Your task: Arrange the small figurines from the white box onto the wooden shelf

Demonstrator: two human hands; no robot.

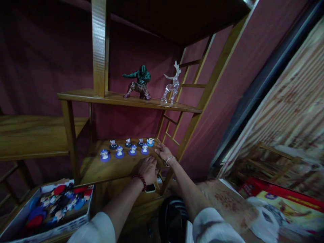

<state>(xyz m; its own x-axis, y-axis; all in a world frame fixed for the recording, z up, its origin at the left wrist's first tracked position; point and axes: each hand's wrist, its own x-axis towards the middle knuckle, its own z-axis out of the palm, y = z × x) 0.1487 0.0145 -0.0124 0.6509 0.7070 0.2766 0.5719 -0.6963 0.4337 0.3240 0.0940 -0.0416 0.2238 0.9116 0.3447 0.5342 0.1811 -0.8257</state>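
My left hand [149, 169], with a dark red bead bracelet, rests on the front part of the wooden shelf [93, 171], its fingers lying flat. Beside the right end of the figurines, my right hand [164, 152] has its fingers stretched out and nothing visible in them; a pale bracelet circles that wrist. Two rows of small figurines stand upright on this shelf. The front row has purple bases, like the figurine [104, 155] at the left end. Behind it are dark-based figurines [113, 144] and a light blue one [150, 142], nearest my right hand.
A box [87, 216] full of mixed small figurines stands at lower left. Above, a green-topped crouching statue [141, 81] and a clear deer [172, 86] occupy the upper shelf. A phone [150, 188] lies below my left hand. A red and yellow box [286, 202] sits at right.
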